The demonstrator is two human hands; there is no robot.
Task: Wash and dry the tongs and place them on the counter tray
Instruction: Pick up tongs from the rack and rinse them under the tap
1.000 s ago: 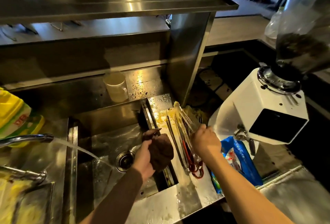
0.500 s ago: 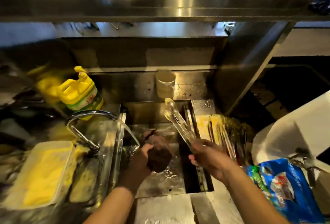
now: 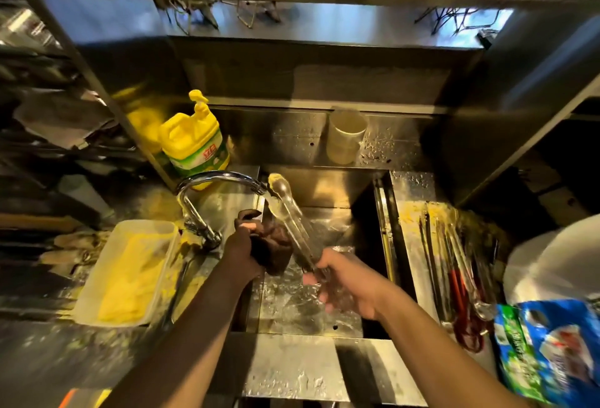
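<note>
Clear plastic tongs [image 3: 290,212] slant over the steel sink [image 3: 328,193], their spoon tips right at the spout of the chrome tap [image 3: 211,183]. My right hand [image 3: 344,281] grips their handle end over the basin. My left hand [image 3: 245,250] grips a dark brown cloth [image 3: 276,247] just left of the tongs' shafts, touching or nearly touching them. Water lies on the sink floor. On the counter to the right, a tray area [image 3: 410,238] holds several more tongs [image 3: 461,264], clear and red-handled.
A yellow detergent jug [image 3: 194,141] stands behind the tap. A clear tub with yellow contents [image 3: 130,271] sits left of the sink. A pale cup [image 3: 345,136] is on the back ledge. A blue packet [image 3: 552,349] and a white machine [image 3: 558,264] crowd the right.
My right hand lifted the clear tongs from the tray on the right and carried them left over the sink, tips now at the tap spout. My view swung left. The left hand kept the cloth.
</note>
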